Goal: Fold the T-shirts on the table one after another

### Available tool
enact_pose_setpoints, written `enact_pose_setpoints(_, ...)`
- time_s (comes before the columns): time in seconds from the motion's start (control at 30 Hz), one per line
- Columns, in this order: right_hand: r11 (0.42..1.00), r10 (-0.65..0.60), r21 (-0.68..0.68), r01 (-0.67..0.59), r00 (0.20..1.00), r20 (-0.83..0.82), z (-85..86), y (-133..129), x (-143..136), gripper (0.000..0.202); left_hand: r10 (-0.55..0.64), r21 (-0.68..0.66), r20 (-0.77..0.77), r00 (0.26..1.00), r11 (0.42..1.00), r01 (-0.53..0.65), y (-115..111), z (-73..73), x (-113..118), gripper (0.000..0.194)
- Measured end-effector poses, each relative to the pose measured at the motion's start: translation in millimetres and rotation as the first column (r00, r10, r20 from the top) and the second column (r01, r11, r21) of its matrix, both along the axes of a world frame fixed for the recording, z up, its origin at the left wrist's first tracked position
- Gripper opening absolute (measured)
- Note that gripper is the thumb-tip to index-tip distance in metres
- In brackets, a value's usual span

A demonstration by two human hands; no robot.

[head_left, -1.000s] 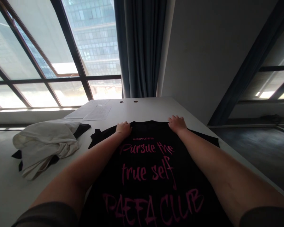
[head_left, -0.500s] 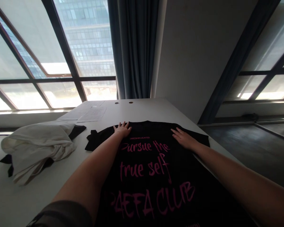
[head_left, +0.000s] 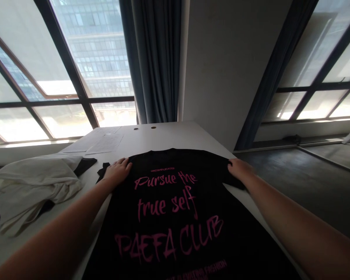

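Note:
A black T-shirt (head_left: 163, 233) with pink lettering lies spread out before me, its collar toward the far end of the table. My left hand (head_left: 118, 170) rests palm down on the shirt's left shoulder and sleeve, fingers laid along the cloth. At the right sleeve, my right hand (head_left: 241, 169) has its fingers bent around the cloth near the outer end; it is slightly blurred. The left sleeve is partly covered by my hand. The bottom hem lies out of view.
A crumpled white garment with black parts (head_left: 37, 186) lies on the left of the white table (head_left: 181, 134). Paper sheets (head_left: 105, 140) lie toward the far left. Windows, a blue curtain (head_left: 157, 62) and a grey wall stand beyond. Floor shows at the right.
My hands have moved apart: the left slid outward to the left shoulder and sleeve, the right moved out to the right sleeve and took hold of it. The view has shifted slightly right.

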State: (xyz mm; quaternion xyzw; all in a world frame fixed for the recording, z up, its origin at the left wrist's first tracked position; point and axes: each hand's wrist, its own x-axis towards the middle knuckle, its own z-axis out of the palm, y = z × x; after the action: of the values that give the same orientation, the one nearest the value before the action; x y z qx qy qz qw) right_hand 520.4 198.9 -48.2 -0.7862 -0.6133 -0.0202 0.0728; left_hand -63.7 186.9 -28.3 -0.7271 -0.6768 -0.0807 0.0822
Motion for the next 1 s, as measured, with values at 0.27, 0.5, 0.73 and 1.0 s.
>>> enact_pose_setpoints(0.27, 0.987, -0.157, 0.043, 0.152, 0.981, 0.119, -1.2, 1, 26, 0.049, -0.036, 0.087, 0.129, 0.991, 0.996, 0.025, -45, -32.8, -62, 0.059)
enact_pose_setpoints(0.5, 0.965, -0.2, 0.171, 0.201, 0.98, -0.024, -5.1, 16, 42, 0.035, 0.005, -0.015, 0.069, 0.998, 1.0, -0.004, -38, -35.1, -53, 0.055)
enact_pose_setpoints(0.73, 0.979, 0.032, 0.196, -0.052, 0.994, 0.105, 7.7, 1, 3, 0.04, 0.073, -0.069, 0.049, 0.996, 0.995, -0.069, -45, -30.6, -51, 0.057)
enact_pose_setpoints(1.0, 0.98, 0.148, -0.141, -0.139, 0.988, 0.051, -20.2, -1, -31, 0.064, 0.323, -0.023, 0.051, 0.945, 0.946, -0.322, -54, -13.3, -58, 0.058)
